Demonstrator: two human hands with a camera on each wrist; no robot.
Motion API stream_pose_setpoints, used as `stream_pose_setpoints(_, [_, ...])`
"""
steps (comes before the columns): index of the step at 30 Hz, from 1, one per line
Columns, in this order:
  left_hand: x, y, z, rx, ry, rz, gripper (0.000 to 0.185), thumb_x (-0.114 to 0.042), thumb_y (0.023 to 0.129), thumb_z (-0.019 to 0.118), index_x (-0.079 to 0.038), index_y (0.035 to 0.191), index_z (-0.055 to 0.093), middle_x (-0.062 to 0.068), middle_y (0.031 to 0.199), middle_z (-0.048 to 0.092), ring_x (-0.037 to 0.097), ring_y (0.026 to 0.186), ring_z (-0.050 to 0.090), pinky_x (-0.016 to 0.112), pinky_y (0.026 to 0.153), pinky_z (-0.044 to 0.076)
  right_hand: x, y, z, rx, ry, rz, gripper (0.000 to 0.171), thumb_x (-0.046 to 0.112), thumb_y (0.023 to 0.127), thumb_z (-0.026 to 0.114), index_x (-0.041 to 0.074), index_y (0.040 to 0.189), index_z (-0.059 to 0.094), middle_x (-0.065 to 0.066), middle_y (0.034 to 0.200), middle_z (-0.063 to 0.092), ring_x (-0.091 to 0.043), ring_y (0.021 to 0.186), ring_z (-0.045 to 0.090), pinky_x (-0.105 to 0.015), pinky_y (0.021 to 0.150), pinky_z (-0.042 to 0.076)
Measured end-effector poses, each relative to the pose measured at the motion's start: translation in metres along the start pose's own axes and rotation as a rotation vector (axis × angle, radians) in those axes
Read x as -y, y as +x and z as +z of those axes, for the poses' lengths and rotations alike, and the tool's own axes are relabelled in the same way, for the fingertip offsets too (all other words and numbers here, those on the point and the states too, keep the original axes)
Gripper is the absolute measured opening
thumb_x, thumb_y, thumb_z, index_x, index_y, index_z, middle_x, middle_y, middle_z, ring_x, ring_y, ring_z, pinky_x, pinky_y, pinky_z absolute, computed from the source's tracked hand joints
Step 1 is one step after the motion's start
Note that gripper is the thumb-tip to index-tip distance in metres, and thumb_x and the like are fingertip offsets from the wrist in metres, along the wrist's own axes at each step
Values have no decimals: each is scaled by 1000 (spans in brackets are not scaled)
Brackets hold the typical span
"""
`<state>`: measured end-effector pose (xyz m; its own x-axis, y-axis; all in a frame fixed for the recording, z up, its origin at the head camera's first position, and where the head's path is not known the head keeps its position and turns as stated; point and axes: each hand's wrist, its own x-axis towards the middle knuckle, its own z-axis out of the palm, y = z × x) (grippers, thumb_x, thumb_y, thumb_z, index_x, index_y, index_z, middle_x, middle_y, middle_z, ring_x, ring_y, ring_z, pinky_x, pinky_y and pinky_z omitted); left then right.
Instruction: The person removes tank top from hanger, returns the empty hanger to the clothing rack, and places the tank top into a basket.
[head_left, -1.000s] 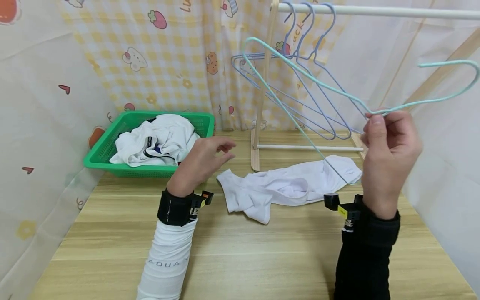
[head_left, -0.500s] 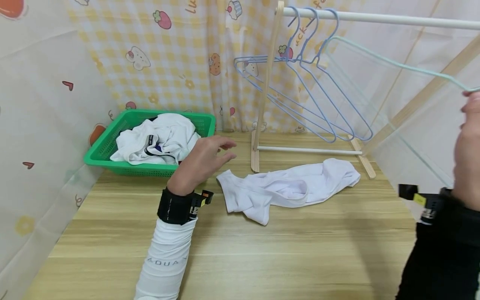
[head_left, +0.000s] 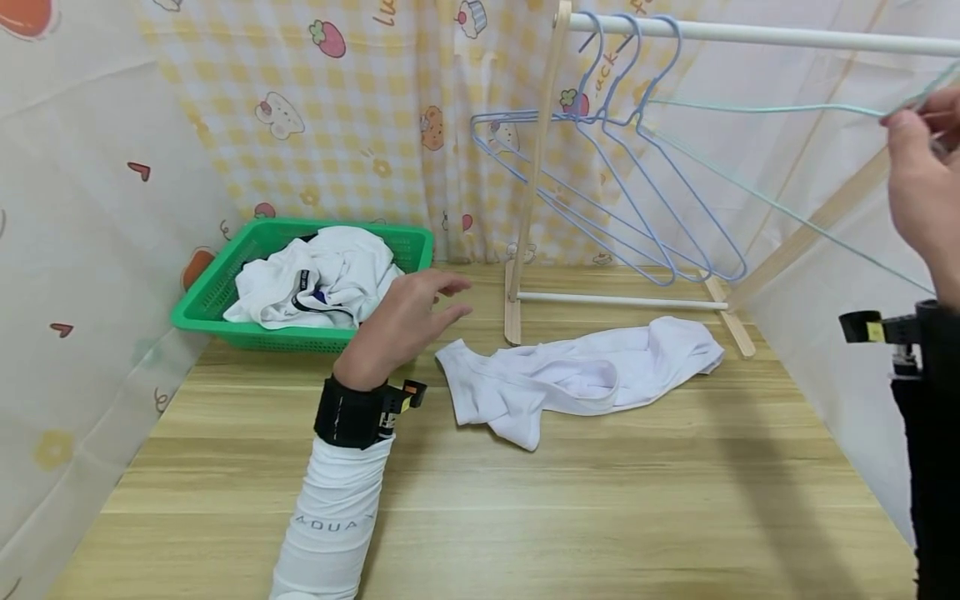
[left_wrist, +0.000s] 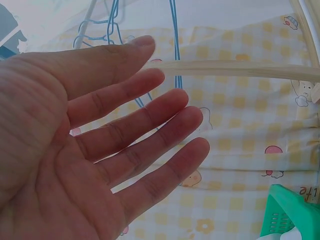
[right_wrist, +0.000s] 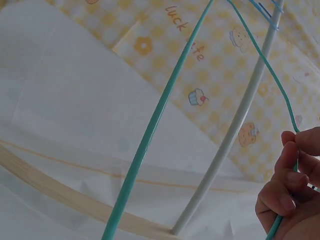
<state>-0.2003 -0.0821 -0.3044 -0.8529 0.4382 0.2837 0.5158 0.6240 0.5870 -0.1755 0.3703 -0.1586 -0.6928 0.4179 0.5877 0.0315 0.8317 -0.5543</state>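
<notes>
At the far right of the head view my right hand [head_left: 926, 175] pinches a mint-green hanger [head_left: 780, 109] near the neck, beside the rack's white top rail [head_left: 810, 35]. The right wrist view shows the fingers curled round the green wire [right_wrist: 165, 100]; the hook is partly hidden. My left hand [head_left: 405, 321] hovers above the table with nothing in it, between the basket and a white garment [head_left: 577, 375]. In the left wrist view its fingers [left_wrist: 165, 165] are straight and spread. The white garment lies bunched on the table below the rack.
Several blue hangers, such as this blue hanger [head_left: 660, 158], hang at the left end of the rail. A green basket [head_left: 191, 312] of white clothes [head_left: 322, 275] stands at the left. The rack's wooden post [head_left: 536, 167] rises behind the garment. Patterned curtains [head_left: 360, 108] enclose the table.
My right hand has carried the green hanger right, away from above the garment, and then up towards the rail's right part. The left hand and the garment have stayed in place.
</notes>
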Motion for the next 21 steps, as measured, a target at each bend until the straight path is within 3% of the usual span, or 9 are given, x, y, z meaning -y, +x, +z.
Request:
stream_pose_setpoints(2, [0, 0, 0, -1, -9, -11, 37, -17, 106, 72, -1, 139, 70, 16, 136, 73, 33, 128, 68, 49, 107, 56, 10, 3, 3, 50, -52, -44, 29, 30, 119, 37, 34, 128, 64, 26, 115, 50, 15, 87, 30, -15, 85, 29])
stream_pose_setpoints(4, [0, 1, 0, -3, -12, -15, 38, -18, 106, 72, -2, 140, 69, 16, 136, 72, 33, 129, 67, 49, 108, 55, 22, 7, 6, 118, -148, -96, 41, 29, 119, 33, 12, 143, 62, 4, 128, 62, 5, 87, 37, -19, 78, 29])
stream_pose_setpoints(7, [0, 1, 0, -7, -16, -15, 38, -20, 107, 71, -3, 141, 68, 16, 136, 72, 32, 130, 66, 50, 108, 55, 36, 15, 14, 195, -231, -199, 48, 23, 119, 30, -4, 153, 51, -33, 146, 57, -23, 97, 55, -22, 76, 27])
stream_pose_setpoints(9, [-1, 1, 0, -9, -14, -11, 39, -20, 107, 71, -3, 141, 68, 16, 136, 72, 32, 130, 66, 49, 108, 55, 42, 21, 22, 220, -231, -256, 47, 19, 118, 30, -8, 149, 54, -38, 142, 58, -45, 105, 55, -22, 74, 27])
stream_pose_setpoints(10, [-1, 2, 0, -10, -15, -11, 39, -20, 107, 71, -3, 142, 68, 16, 136, 72, 32, 130, 66, 49, 109, 55, 45, 24, 26, 236, -219, -276, 47, 18, 117, 31, -9, 148, 54, -40, 142, 58, -50, 111, 55, -22, 74, 26])
stream_pose_setpoints(15, [-1, 2, 1, -2, -19, -14, 39, -20, 107, 70, -3, 143, 67, 15, 138, 71, 32, 131, 65, 49, 109, 54, 56, 35, 46, 335, -145, -304, 47, 14, 114, 30, -8, 146, 57, -33, 144, 58, -31, 101, 55, -22, 73, 31])
stream_pose_setpoints(17, [-1, 2, 1, 1, -21, -15, 40, -21, 108, 70, -4, 143, 67, 14, 138, 71, 32, 131, 65, 49, 109, 54, 61, 37, 55, 372, -124, -310, 48, 12, 112, 28, -8, 147, 55, -32, 147, 56, -32, 107, 56, -23, 76, 32])
stream_pose_setpoints(19, [-1, 2, 1, 2, -21, -15, 40, -21, 108, 70, -4, 144, 66, 14, 138, 71, 32, 131, 65, 49, 109, 55, 65, 38, 64, 397, -111, -316, 49, 10, 111, 26, -10, 148, 51, -34, 148, 54, -45, 121, 55, -26, 78, 33])
stream_pose_setpoints(21, [-1, 2, 2, 3, -18, -13, 40, -21, 108, 70, -4, 144, 66, 14, 139, 71, 31, 132, 65, 49, 109, 55, 69, 39, 72, 420, -109, -313, 50, 8, 110, 24, -11, 150, 47, -34, 150, 52, -47, 127, 53, -29, 80, 34])
